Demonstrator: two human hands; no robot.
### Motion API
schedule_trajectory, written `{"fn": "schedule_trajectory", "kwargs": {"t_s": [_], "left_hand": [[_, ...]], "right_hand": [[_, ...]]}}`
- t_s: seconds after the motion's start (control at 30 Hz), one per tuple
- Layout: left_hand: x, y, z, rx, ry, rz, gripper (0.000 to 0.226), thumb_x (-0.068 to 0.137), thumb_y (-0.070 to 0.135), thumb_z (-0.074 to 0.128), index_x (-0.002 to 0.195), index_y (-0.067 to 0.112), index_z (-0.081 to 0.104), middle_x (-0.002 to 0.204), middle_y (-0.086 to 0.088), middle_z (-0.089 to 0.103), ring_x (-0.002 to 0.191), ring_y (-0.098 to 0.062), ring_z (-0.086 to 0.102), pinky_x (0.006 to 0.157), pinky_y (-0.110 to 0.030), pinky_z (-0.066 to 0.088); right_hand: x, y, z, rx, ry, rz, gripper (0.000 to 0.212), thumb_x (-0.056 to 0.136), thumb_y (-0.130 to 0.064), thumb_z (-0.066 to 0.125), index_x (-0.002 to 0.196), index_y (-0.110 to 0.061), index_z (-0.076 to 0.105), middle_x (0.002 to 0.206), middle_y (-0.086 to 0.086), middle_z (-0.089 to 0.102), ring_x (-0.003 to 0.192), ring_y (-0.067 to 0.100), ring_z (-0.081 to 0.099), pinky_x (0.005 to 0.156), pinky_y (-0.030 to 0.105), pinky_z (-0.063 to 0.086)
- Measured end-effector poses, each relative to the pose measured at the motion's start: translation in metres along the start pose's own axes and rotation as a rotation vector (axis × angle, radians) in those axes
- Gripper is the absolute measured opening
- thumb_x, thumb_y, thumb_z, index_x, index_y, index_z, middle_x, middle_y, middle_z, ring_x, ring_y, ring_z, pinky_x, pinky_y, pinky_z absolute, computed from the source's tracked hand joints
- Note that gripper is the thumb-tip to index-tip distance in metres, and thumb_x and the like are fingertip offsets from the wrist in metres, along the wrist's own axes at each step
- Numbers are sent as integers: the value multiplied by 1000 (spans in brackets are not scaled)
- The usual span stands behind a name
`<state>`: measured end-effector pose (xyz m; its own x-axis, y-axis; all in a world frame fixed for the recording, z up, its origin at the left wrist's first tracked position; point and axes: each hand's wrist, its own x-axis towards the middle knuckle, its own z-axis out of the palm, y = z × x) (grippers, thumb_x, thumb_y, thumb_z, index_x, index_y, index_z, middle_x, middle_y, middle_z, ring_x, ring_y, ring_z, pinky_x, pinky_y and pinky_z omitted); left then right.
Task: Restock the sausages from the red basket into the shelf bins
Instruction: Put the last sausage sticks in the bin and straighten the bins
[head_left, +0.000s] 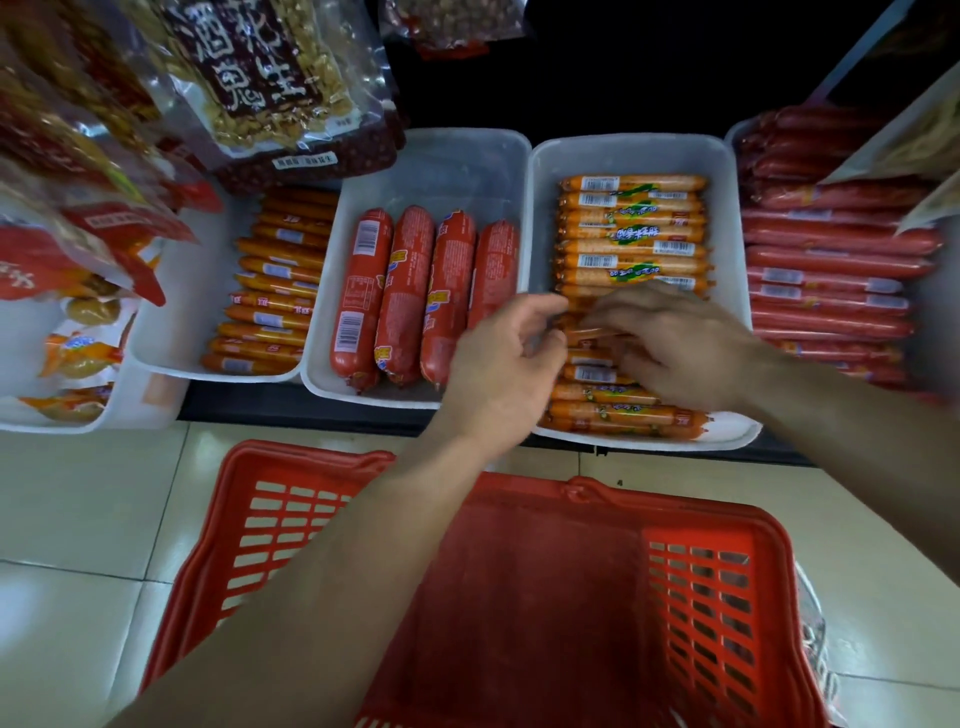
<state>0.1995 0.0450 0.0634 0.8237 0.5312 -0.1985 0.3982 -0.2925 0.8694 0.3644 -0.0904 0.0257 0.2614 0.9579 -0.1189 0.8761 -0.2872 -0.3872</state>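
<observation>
Left grip (506, 358): curled on the orange sausages' (631, 228) end.
Right grip (675, 348): fingers over the same row; I cannot tell if it is holding.
Sausages: in the bin (543, 218), between my grips, long axis running grip to grip.
Red basket (701, 597): behind both wrists.

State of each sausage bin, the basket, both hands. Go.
Red basket, empty where visible.
Left orange sausage bin, half filled.
Thick red sausage bin, four inside, back bare.
Thin orange sausage bin, nearly full.
Thin red sausage bin, piled full.
Left hand, curled at orange sausages, grip blurred.
Right hand, fingers flat on orange sausages.
</observation>
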Motion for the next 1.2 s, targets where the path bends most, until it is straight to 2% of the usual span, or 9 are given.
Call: {"fn": "schedule_trajectory", "kwargs": {"t_s": [0.07,0.2,0.33,0.4,0.53,0.7,0.8,0.9,1.2], "left_hand": [[-4,10,17,138,-57,-55,43,97,25,60,139,22,53,132,8,62,108,1,58,92,-14,46],[-2,15,45,457,-144,-136,58,92,33,61,143,17,38,131,-5,54,115,-25,57,93,-37,49],[7,18,61,581,-188,-259,68,90,37,64,144,16,29,129,-10,54,113,-31,59,94,-42,51],[12,16,61,493,-164,-294,70,84,37,70,142,23,33,124,-5,59,110,-28,62,94,-41,52],[11,9,59,316,-115,-283,59,79,31,76,131,28,47,115,7,65,102,-15,63,88,-29,51],[21,8,58,131,-39,-382,48,83,33,75,123,23,49,109,5,66,99,-17,65,83,-31,50],[25,7,63,75,-23,-425,40,85,33,72,119,24,50,105,5,67,99,-20,66,92,-43,54],[27,6,66,11,30,-432,34,88,29,69,116,24,49,102,8,65,97,-20,66,92,-46,55],[39,7,68,-161,-34,-528,47,78,47,69,121,36,51,104,5,71,95,-22,70,90,-50,56]], "right_hand": [[-8,3,0,-28,-20,47,56,82,-29,47,135,-16,59,134,2,57,124,28,51,106,44,41],[-21,8,-1,-166,-17,97,56,84,-32,51,139,-21,54,134,2,57,125,29,51,104,46,40],[-31,23,1,-261,29,100,58,84,-39,43,136,-17,56,127,8,62,119,33,57,105,47,41],[-34,25,2,-269,32,97,62,83,-42,34,134,-15,58,126,10,64,118,34,58,108,48,39],[-33,25,1,-355,58,113,53,82,-37,53,129,-16,63,123,9,66,115,36,61,116,53,27],[-38,23,0,-411,57,133,59,90,-54,37,135,-23,58,127,7,65,113,35,63,117,55,19],[-31,19,-2,-486,69,173,37,89,-42,60,122,-27,65,115,4,68,98,33,68,114,53,26],[-19,17,-6,-530,58,236,20,91,-31,60,109,-25,66,106,1,68,89,28,69,108,47,31],[-2,20,-15,-546,169,344,28,83,-14,63,111,-13,66,109,12,65,104,36,60,90,48,44]]}}
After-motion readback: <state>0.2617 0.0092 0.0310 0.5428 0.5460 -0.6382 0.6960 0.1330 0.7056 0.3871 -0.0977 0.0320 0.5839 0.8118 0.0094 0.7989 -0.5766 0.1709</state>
